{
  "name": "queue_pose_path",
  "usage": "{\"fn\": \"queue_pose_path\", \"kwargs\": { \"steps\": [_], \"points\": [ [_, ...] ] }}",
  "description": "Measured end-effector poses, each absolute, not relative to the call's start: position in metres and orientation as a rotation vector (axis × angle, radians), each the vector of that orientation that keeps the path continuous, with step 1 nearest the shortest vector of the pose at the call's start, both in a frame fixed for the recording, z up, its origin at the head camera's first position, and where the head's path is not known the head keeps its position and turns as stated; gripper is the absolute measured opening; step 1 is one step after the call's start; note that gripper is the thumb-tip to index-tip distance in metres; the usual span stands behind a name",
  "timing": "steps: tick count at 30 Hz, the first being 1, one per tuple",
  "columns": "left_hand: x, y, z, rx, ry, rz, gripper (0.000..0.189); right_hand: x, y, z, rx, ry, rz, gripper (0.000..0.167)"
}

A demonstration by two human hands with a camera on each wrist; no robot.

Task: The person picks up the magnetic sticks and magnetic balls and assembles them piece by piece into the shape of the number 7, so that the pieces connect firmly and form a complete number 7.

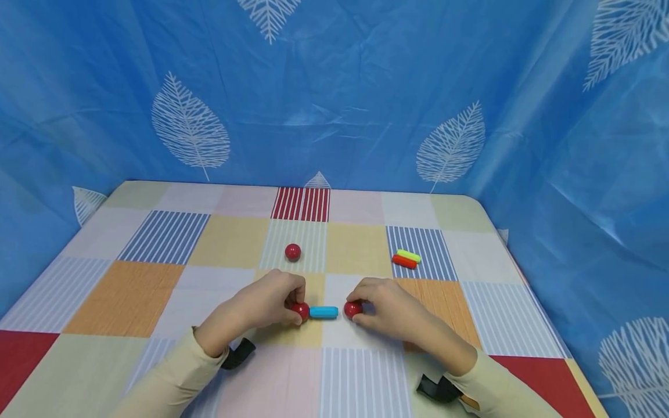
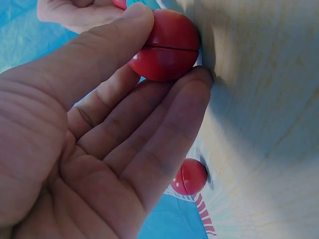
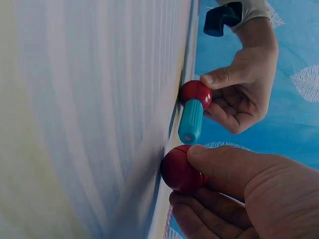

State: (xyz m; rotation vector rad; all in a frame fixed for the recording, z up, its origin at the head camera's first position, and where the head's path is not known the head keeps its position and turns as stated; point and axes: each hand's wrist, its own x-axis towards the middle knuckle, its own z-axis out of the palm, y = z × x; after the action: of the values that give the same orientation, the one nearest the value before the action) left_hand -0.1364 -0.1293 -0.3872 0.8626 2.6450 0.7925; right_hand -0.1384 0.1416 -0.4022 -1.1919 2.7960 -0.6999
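My left hand (image 1: 272,299) pinches a red ball (image 2: 172,45) between thumb and fingers, low over the patchwork cloth; a groove runs round the ball. From that ball's right side a blue ridged stick (image 1: 324,312) points toward my other hand, its end showing a small hole in the right wrist view. A second red ball (image 3: 182,169) is held by the thumb and fingertips of my right hand (image 1: 389,307). Between this ball and the stick's free end a small gap shows in the head view.
A third red ball (image 1: 292,252) lies on the table beyond my left hand. Back right, a yellow-green stick (image 1: 409,256) and an orange-red stick (image 1: 405,262) lie side by side. Blue leaf-print curtains (image 1: 366,87) hang behind the patchwork tablecloth (image 1: 272,377).
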Motion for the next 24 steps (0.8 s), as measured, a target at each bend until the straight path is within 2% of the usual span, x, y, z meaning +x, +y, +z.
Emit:
{"fn": "queue_pose_path", "kwargs": {
  "steps": [17,24],
  "points": [
    [-0.136,-0.128,-0.385,0.854,2.659,0.759,0.032,-0.131,0.13,-0.402,-1.223,2.772,-0.704,0.02],
    [-0.134,-0.128,-0.385,0.863,2.653,0.783,0.032,-0.132,0.136,-0.401,-1.2,2.77,-0.713,0.026]
  ]
}}
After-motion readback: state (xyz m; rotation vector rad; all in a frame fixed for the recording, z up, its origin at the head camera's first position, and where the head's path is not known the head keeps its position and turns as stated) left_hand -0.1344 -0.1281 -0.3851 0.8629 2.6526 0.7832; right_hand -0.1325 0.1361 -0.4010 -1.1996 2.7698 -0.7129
